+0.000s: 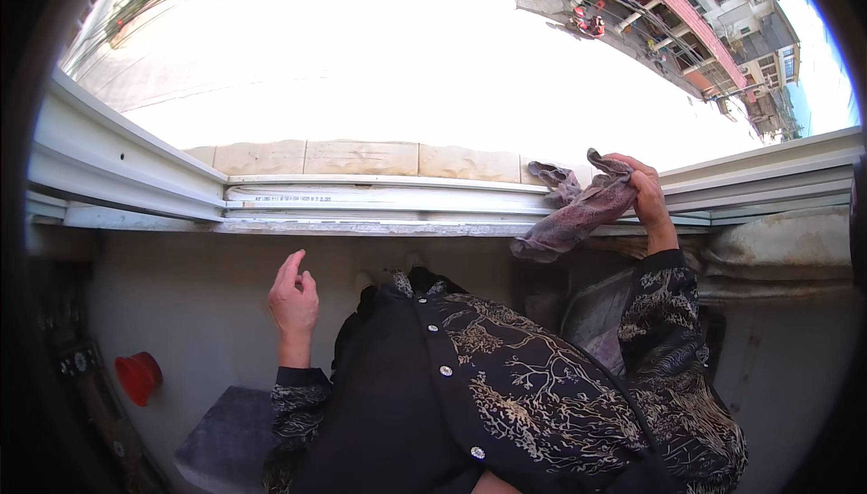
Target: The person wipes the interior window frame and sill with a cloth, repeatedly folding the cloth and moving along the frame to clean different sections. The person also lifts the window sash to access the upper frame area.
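My right hand (pixel 650 196) grips a damp-looking, greyish-pink cloth (pixel 576 213) at the right end of an opened window. The cloth hangs crumpled over the white sliding-window track (pixel 393 199), one end spread toward the outer ledge and another drooping over the inner edge. Some of my right fingers are hidden behind the cloth. My left hand (pixel 294 297) is raised on the room side of the track, fingers partly bent and apart, touching nothing. Dark marks and small printed writing show on the track's left part.
Outside the track runs a tiled ledge (pixel 359 157), with a bright street far below. A white window frame (pixel 129 148) stands at left; a bunched curtain (pixel 779 243) is at right. On the floor are a red bucket (pixel 139 377) and a grey block-shaped object (pixel 227 436).
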`<state>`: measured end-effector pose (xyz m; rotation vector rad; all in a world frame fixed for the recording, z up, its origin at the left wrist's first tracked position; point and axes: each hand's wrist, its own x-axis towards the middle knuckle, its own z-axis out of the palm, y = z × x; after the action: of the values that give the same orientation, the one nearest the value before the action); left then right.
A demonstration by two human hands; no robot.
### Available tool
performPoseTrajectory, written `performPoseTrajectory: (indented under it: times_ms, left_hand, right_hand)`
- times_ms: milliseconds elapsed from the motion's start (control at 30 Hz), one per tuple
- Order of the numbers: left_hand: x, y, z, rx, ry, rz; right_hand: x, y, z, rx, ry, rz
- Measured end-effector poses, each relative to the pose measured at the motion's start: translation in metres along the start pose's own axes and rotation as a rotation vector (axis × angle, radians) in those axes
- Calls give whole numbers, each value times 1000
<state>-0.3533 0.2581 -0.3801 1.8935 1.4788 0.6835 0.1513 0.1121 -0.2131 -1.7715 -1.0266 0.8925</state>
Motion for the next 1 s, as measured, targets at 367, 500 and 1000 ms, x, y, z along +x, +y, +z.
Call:
performPoseTrajectory:
  times_ms: [367,500,1000]
  left_hand:
    - [57,190,50,-535,-408,616]
    - [65,227,68,-563,-112,790]
    - [106,188,17,-344,261,768]
  right_hand:
    - [24,-66,57,818,383,-315]
    - [32,-83,104,907,378,-275]
    - [61,-58,184,493,370,-96]
